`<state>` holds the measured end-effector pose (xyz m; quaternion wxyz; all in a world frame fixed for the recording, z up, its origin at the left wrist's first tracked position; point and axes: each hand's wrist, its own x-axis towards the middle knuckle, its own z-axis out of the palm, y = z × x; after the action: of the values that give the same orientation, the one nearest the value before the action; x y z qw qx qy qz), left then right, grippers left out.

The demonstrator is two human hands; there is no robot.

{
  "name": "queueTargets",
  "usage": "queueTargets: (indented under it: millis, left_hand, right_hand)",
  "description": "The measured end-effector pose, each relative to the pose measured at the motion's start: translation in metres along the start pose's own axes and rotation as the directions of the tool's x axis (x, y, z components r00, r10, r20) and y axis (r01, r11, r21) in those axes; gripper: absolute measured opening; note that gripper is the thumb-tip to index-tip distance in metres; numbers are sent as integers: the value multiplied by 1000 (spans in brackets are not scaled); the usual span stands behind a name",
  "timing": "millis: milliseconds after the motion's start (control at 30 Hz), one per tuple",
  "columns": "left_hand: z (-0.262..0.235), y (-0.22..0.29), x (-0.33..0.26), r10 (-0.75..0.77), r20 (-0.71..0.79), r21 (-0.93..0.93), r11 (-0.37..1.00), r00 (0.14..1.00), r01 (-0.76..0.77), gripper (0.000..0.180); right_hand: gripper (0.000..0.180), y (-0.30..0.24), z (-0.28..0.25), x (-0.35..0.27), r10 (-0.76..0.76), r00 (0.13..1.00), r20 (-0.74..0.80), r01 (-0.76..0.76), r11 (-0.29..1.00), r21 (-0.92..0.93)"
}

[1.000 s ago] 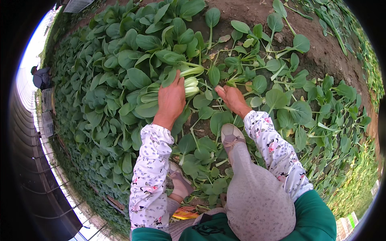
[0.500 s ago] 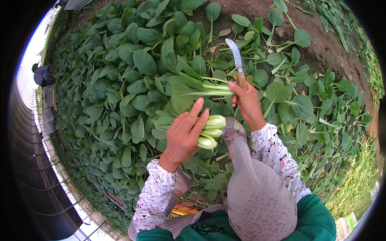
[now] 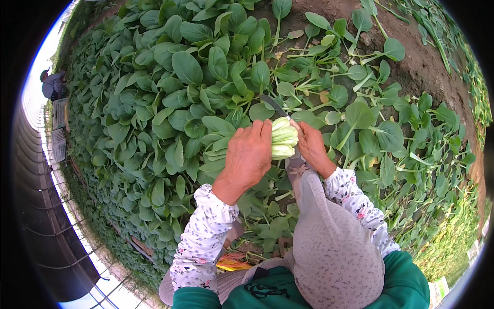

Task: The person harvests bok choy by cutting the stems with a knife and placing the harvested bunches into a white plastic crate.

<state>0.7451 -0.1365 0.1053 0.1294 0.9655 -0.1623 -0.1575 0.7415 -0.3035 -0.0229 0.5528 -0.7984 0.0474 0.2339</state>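
My left hand (image 3: pixel 250 154) grips a cut bok choy plant (image 3: pixel 282 138) by its pale green stalks, its base turned right and its leaves (image 3: pixel 221 139) hanging left. My right hand (image 3: pixel 311 147) holds a knife (image 3: pixel 272 105) whose curved blade pokes up and left just behind the stalk base. Both hands meet over the bed of leafy greens (image 3: pixel 175 87). Both forearms wear white patterned sleeves.
Dense bok choy fills the bed to the left. Thinner plants and bare soil (image 3: pixel 422 62) lie right and far. My grey cap brim (image 3: pixel 329 237) covers the lower middle. A person (image 3: pixel 51 85) stands at the far left edge. A structure's frame (image 3: pixel 46 206) runs along the left.
My left hand closed around the bok choy and turned it. The knife came down from an upright position to lie close behind the stalk base.
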Motion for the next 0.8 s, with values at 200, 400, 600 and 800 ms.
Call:
queueTargets:
  millis: [200, 400, 600, 800]
  left_hand:
    - [9, -62, 39, -104, 15, 317, 944, 995, 94, 22]
    - [43, -85, -11, -172, 4, 257, 952, 985, 165, 40]
    - [51, -85, -16, -180, -61, 209, 959, 982, 188, 48]
    - [50, -86, -16, -168, -70, 202, 963, 983, 179, 47]
  right_hand:
    - [36, 27, 28, 47, 33, 999, -10, -32, 993, 112]
    - [38, 16, 25, 43, 24, 997, 70, -32, 993, 117]
    - [34, 3, 28, 48, 41, 993, 112, -33, 997, -71]
    - [35, 1, 32, 58, 21, 990, 140, 6, 982, -190]
